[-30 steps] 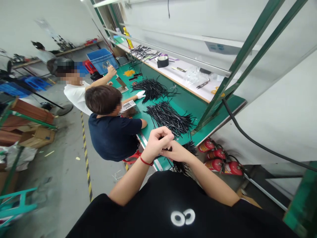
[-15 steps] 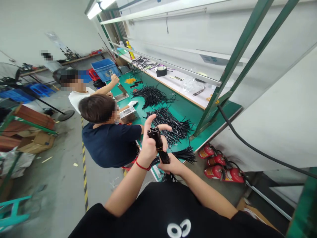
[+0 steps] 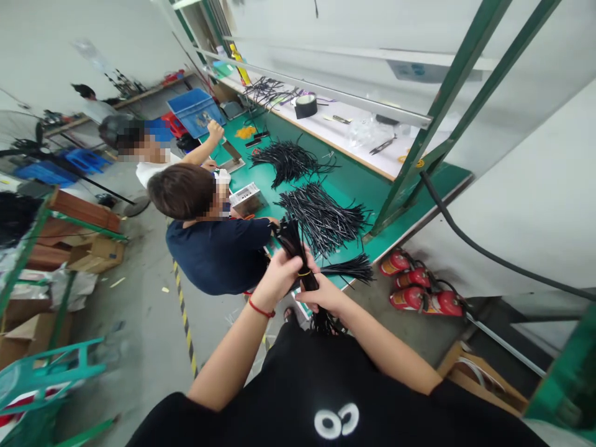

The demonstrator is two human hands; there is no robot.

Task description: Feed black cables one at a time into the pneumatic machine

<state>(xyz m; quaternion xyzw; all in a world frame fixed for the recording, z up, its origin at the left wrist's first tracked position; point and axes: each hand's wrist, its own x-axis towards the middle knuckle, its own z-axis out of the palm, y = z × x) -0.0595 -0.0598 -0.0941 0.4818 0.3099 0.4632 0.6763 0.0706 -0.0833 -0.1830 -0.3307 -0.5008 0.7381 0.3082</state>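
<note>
Both hands clamped on one bundle of black cable ties, held upright-ish in front of chest, off the counter; left hand wraps the mid section, right hand grips just below; yellow rubber band round the bundle btwn them; tie ends fan out top & bottom. More loose black tie piles on the green counter beyond; seated co-worker in navy shirt just beside; red fire extinguishers on floor under counter end.
</note>
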